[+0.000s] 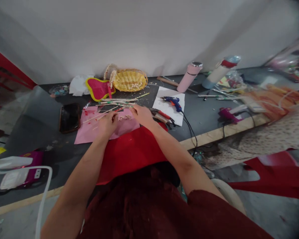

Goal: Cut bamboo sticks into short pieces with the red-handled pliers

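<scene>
Curling over a pink sheet, the left grip has its fingers drawn nearly together; whether they pinch anything is too small to tell. Just to its right, the right grip reaches inward with bent fingers, its spread and hold likewise unclear. Small pale pieces lie on the sheet between both grips, and thin sticks lie in a loose bunch just beyond them. Farther out sits a yellow basket. Left of the left grip, a dark tray rests on the tabletop; right of the right grip, a blue glue gun lies on white paper.
</scene>
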`<state>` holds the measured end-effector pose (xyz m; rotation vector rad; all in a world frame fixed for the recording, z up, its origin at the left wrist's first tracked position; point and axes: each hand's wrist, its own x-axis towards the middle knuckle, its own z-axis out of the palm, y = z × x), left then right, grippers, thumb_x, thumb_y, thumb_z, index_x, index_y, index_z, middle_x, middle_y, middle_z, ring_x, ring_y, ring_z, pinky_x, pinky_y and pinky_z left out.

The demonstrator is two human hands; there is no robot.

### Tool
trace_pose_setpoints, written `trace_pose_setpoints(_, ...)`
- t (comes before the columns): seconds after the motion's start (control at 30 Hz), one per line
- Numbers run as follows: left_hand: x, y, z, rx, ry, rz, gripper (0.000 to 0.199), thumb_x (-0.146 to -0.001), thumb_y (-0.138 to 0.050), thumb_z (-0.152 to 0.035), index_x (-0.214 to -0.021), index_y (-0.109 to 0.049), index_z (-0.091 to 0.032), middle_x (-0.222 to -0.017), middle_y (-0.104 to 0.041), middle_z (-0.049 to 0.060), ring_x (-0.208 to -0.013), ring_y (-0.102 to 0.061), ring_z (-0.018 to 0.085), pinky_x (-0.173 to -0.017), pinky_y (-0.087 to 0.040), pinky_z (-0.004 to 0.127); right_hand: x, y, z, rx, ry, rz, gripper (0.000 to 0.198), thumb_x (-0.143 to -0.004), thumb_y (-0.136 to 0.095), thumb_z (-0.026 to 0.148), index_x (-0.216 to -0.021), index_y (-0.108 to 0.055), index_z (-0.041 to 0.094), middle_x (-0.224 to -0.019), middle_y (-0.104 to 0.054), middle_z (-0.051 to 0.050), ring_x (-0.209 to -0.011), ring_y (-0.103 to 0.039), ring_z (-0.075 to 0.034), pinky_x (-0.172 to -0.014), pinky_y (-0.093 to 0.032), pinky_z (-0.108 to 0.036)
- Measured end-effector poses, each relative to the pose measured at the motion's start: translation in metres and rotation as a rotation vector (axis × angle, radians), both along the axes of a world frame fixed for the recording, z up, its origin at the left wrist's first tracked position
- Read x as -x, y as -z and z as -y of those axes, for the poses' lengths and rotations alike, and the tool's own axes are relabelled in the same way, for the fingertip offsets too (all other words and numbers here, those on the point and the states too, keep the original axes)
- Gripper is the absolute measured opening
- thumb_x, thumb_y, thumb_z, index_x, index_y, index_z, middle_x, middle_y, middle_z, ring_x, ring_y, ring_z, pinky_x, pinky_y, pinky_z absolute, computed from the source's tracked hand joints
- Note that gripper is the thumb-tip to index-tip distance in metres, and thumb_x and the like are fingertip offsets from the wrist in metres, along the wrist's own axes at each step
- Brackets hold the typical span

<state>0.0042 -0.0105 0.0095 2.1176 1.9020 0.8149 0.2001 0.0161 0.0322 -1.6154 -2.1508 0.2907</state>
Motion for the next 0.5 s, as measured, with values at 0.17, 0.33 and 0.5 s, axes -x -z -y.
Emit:
trace_pose_setpoints(0.17,0.002,0.003,-0.002,-0.034,0.021,-0.008,0.028,-0.090,-0.047,-0.034,-0.102,-0.068,-0.021,-0.094,-0.073,0.007,-0.086,-0.066,0.022,-0.071,-0.044,0.029,-0.051,-0.014,0.003,-0.106,-0.025,0.134,0.021,-0.092,-0.050,0.023,-0.110,-0.061,0.017,-0.111,-0.064,-0.012,-0.107,-0.053,-0.025,-0.094,-0.041,-0.039)
trace_pose_setpoints(0.33,0.001,0.006,-0.002,-0.092,0.046,0.015,0.025,-0.089,-0.049,-0.033,-0.100,-0.068,-0.021,-0.093,-0.073,0.008,-0.080,-0.066,0.022,-0.068,-0.043,0.029,-0.108,-0.006,0.021,-0.086,0.079,0.323,0.025,-0.092,-0.054,0.034,-0.097,-0.068,0.014,-0.110,-0.061,-0.017,-0.111,-0.048,-0.031,-0.098,-0.037,-0.048)
trace_pose_setpoints(0.5,-0.001,0.004,-0.002,-0.078,0.046,0.031,0.024,-0.088,-0.050,-0.035,-0.096,-0.069,-0.022,-0.088,-0.073,0.008,-0.078,-0.066,0.023,-0.066,-0.043,0.031,-0.128,0.010,0.033,-0.029,0.098,0.327,0.033,-0.092,-0.053,0.042,-0.096,-0.068,0.014,-0.105,-0.063,-0.018,-0.107,-0.053,-0.031,-0.098,-0.038,-0.049)
